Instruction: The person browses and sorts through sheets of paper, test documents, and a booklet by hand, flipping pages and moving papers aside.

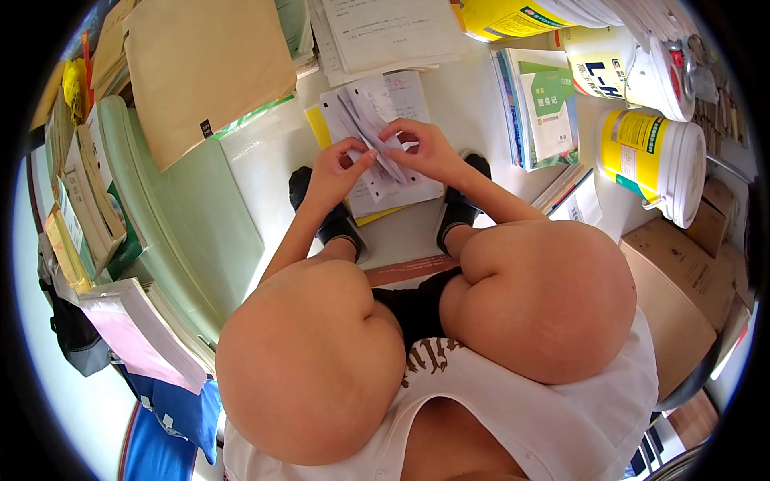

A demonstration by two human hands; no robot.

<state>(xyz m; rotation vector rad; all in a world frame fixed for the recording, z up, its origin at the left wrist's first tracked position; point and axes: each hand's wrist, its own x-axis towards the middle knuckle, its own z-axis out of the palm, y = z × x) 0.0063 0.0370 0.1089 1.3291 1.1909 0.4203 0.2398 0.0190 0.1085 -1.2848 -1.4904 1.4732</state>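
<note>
Between my feet on the floor lies a small pile of printed paper sheets, with a yellow sheet showing at its edges. Above the pile, both hands hold some curled, printed sheets. My left hand pinches their lower left part between thumb and fingers. On the other side, my right hand has its fingers bent over the right edge of the same sheets, thumb and forefinger close together. The print is too small to read.
A taller paper stack lies beyond the pile. Brown envelopes and a pale green box-like surface stand at left. Booklets, yellow and white buckets and cardboard boxes line the right.
</note>
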